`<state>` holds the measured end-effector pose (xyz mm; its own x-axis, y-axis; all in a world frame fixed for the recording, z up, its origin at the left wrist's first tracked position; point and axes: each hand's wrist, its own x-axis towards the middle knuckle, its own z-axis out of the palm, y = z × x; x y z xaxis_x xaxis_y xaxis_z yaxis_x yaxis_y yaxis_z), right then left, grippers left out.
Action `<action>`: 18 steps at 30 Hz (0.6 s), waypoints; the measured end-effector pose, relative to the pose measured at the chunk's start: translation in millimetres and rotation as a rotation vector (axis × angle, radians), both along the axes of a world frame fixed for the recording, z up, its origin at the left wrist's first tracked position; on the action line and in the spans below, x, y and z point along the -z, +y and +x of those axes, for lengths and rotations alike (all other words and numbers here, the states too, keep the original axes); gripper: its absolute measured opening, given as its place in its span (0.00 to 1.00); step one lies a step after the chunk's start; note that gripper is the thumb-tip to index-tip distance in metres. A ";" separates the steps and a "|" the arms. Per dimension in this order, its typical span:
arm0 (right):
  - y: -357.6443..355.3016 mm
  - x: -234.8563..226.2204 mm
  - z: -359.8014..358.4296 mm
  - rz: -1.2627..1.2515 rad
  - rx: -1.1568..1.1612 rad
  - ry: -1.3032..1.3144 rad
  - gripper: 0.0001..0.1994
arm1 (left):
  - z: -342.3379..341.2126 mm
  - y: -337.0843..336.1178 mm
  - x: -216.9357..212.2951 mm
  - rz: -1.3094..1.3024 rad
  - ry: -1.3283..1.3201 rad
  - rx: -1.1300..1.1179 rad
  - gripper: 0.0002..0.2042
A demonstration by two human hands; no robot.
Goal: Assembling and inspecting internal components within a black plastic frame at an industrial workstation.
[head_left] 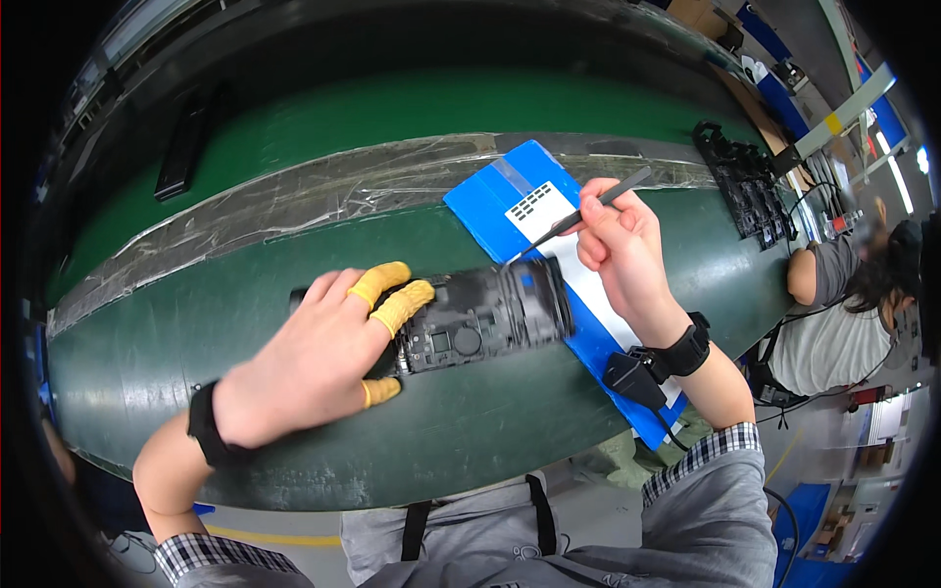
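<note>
A: In the head view, where's the piece being worked on?
B: The opened black electronic device (495,331) lies flat on the bench (441,421), its circuit board (441,343) bare and facing up.

A: And the hands?
B: The left hand (304,363) is at the device's left end, partly curled, its yellow finger cots (402,306) spread over that end as if steadying it. The right hand (622,240), above the device's right end, pinches dark tweezers (561,229) between thumb and fingers. Their tip points down at the device's far edge; I can't tell whether it touches or grips anything.

A: What's beside it?
B: A blue folder (480,211) reaches from beyond the device to its right, with a white sheet (588,284) on top. Small black rectangles (531,201) sit in rows at the sheet's far end.

A: How far along?
B: Partway, I'd judge. The device is open and held ready, with fine tweezer work under way. No cover is on the board, so closing up seems left; how many small steps are finished, I can't tell.
</note>
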<state>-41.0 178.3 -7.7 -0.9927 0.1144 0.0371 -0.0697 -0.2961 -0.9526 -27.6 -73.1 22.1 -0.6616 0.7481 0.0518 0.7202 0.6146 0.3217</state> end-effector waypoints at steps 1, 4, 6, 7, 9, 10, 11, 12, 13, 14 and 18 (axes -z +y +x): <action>-1.6 0.8 2.3 0.062 -0.072 0.030 0.03 | -7.4 -1.8 -2.6 -0.028 -0.025 0.089 0.33; -10.7 1.3 10.9 0.060 -0.148 0.004 0.03 | -14.1 -0.7 -4.8 -0.083 -0.046 0.173 0.34; -15.1 3.1 13.9 0.098 -0.176 -0.057 0.03 | -13.9 0.9 -4.6 -0.096 -0.002 0.163 0.34; -15.4 3.8 15.5 0.134 -0.190 -0.049 0.03 | -13.5 0.3 -2.9 -0.098 -0.003 0.165 0.34; -14.9 4.0 16.2 0.154 -0.202 -0.055 0.03 | -12.9 -2.0 0.1 -0.137 0.179 0.157 0.31; -13.5 3.6 16.8 0.179 -0.215 -0.061 0.03 | -11.2 -0.7 0.0 -0.134 0.178 0.160 0.31; -12.3 4.7 17.5 0.181 -0.212 -0.063 0.03 | -8.4 0.8 -1.0 -0.155 0.257 0.105 0.31; -11.3 7.3 17.7 0.174 -0.195 -0.078 0.03 | -4.6 2.5 -2.3 -0.175 0.336 0.049 0.30; -9.9 10.0 16.6 0.167 -0.178 -0.091 0.03 | 1.6 6.4 -5.4 -0.184 0.376 0.039 0.28; -8.8 13.2 16.1 0.170 -0.177 -0.093 0.03 | 7.4 9.9 -4.9 -0.129 0.373 0.047 0.27; -12.1 19.9 14.0 0.104 -0.196 -0.080 0.03 | 31.6 25.3 12.3 0.141 0.148 -0.042 0.20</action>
<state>-27.0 166.2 -27.6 -0.9958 -0.0816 -0.0414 0.0568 -0.1964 -0.9789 4.0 -47.8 9.8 -0.6693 0.6985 0.2534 0.7408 0.6013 0.2994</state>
